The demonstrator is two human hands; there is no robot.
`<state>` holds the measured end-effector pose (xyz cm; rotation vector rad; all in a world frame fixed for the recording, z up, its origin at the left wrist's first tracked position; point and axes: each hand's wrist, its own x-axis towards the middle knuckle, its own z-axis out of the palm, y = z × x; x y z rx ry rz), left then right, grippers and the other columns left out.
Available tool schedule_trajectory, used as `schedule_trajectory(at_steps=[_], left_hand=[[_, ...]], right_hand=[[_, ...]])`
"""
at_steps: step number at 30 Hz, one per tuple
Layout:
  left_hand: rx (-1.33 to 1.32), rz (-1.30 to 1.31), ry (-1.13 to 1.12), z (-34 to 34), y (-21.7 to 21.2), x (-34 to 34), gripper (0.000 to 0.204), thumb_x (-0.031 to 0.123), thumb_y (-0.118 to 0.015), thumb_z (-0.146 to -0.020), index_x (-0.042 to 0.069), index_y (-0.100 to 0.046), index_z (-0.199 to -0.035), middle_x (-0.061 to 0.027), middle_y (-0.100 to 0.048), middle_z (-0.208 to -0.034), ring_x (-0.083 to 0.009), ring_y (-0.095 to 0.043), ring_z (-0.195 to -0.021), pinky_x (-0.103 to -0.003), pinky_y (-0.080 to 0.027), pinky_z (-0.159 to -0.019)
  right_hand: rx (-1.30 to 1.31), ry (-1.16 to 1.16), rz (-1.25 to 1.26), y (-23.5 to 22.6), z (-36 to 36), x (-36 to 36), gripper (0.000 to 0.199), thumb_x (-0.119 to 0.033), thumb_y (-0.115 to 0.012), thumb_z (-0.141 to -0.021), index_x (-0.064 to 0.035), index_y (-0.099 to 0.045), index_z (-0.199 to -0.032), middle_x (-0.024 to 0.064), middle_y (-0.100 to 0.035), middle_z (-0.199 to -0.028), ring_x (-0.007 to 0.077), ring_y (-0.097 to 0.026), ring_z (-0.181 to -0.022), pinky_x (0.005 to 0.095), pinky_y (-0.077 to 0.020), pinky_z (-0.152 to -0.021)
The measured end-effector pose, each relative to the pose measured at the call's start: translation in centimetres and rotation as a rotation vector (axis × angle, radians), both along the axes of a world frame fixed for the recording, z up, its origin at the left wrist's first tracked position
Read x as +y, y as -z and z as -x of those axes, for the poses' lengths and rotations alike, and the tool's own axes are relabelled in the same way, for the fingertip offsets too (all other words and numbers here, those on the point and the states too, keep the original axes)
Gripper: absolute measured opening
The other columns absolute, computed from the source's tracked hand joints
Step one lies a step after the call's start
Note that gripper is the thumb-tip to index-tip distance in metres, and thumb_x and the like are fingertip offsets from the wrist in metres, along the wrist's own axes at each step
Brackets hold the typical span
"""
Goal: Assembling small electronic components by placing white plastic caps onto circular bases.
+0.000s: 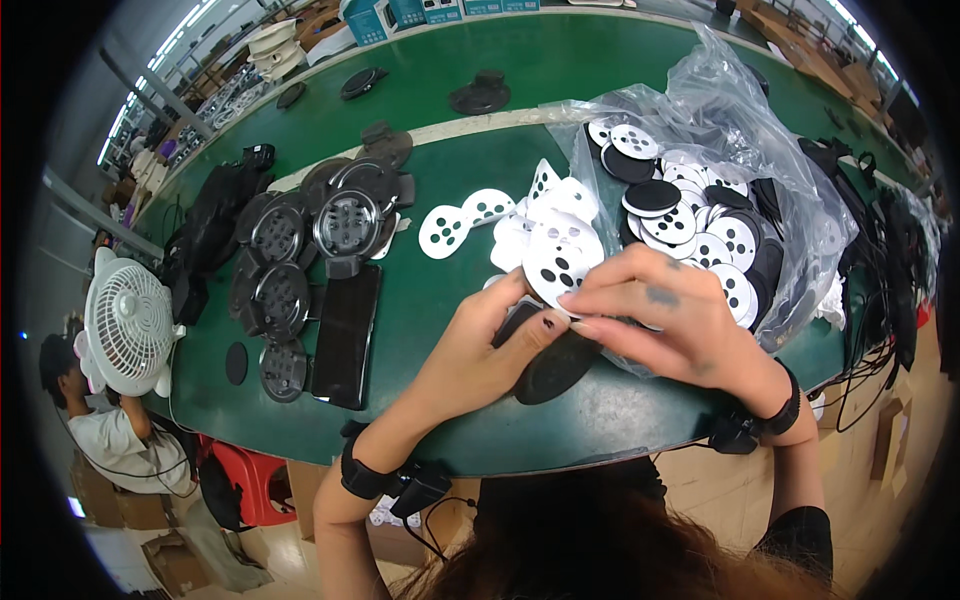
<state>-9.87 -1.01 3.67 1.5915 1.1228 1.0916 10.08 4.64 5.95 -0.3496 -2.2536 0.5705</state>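
A: Item one, the white perforated disc (560,262). How is it located?

B: It is entered as held above the green table (560,80), just left of the clear plastic bag (760,130). It is pinched at its lower edge by both hands: the right hand (665,312) is closed on it from the right, fingertips pressed to the rim, and the left hand (478,355) is closed on it from below left, thumb laid against the same rim.

A: And beneath the disc?

B: A black round part (555,368) is recorded directly under the hands, partly covered by the left palm. Whether it is gripped or only rested upon cannot be told.

A: Contents of the bag?

B: A heap of white discs with holes and black discs (690,215) is listed inside it, to the right of the held disc. More loose white discs (462,218) are laid on the table left of the bag.

A: Further left of the bag?

B: A cluster of black round frames (300,260) is noted, with a dark flat phone (345,335) lying beside them. A white desk fan (128,322) is placed at the table's far left edge, well apart from the bag.

A: Wrists?

B: A black band is worn on each.
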Motion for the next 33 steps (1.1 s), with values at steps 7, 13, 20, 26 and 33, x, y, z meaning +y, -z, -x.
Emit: schedule_trajectory(at_steps=[7,13,20,26,33], left_hand=[[0.014,-0.068,0.017,0.4,-0.1,0.1,0.013,0.013,-0.052,-0.094,0.001,-0.054,-0.09,-0.0048,-0.054,-0.08,-0.0098,-0.048,-0.072,-0.025,-0.041,-0.065],[0.11,-0.153,-0.003,0.2,-0.2,-0.1,0.008,0.009,-0.053,-0.091,0.0,-0.055,-0.091,-0.0066,-0.052,-0.081,-0.0135,-0.049,-0.07,-0.024,-0.04,-0.064],[0.12,-0.231,-0.041,-0.1,0.0,-0.1,0.007,0.006,-0.056,-0.089,-0.001,-0.056,-0.09,-0.0068,-0.054,-0.083,-0.0138,-0.049,-0.068,-0.025,-0.039,-0.06],[0.104,-0.232,-0.058,-0.5,0.4,-0.3,0.006,0.004,-0.06,-0.085,0.0,-0.058,-0.089,-0.0058,-0.055,-0.082,-0.0124,-0.051,-0.067,-0.024,-0.039,-0.057],[0.099,-0.223,-0.075,-0.7,0.7,-0.3,0.006,0.003,-0.062,-0.083,0.001,-0.059,-0.088,-0.0052,-0.056,-0.081,-0.0118,-0.05,-0.066,-0.024,-0.039,-0.056]], right_hand=[[-0.03,0.025,0.093,-0.1,-0.5,0.8,0.019,-0.006,-0.07,-0.077,-0.0028,-0.068,-0.095,0.0083,-0.063,-0.09,0.0228,-0.063,-0.074,0.0294,-0.0502,-0.064],[-0.062,0.033,0.103,-0.4,-0.6,0.5,0.022,-0.002,-0.073,-0.072,-0.0008,-0.068,-0.094,0.0099,-0.066,-0.094,0.0224,-0.065,-0.083,0.0297,-0.0515,-0.071],[-0.07,0.072,0.015,0.1,-0.4,0.1,0.024,0.0,-0.073,-0.072,-0.0011,-0.067,-0.095,0.0107,-0.067,-0.096,0.0231,-0.066,-0.079,0.0296,-0.0539,-0.067],[-0.007,0.11,-0.219,1.1,0.3,-0.5,0.024,0.001,-0.072,-0.068,0.0035,-0.062,-0.089,0.0111,-0.062,-0.089,0.0261,-0.064,-0.073,0.0316,-0.0542,-0.061],[0.005,0.112,-0.231,1.4,0.3,-0.5,0.023,0.002,-0.072,-0.067,0.0038,-0.06,-0.087,0.012,-0.061,-0.087,0.026,-0.064,-0.071,0.0316,-0.0541,-0.059]])
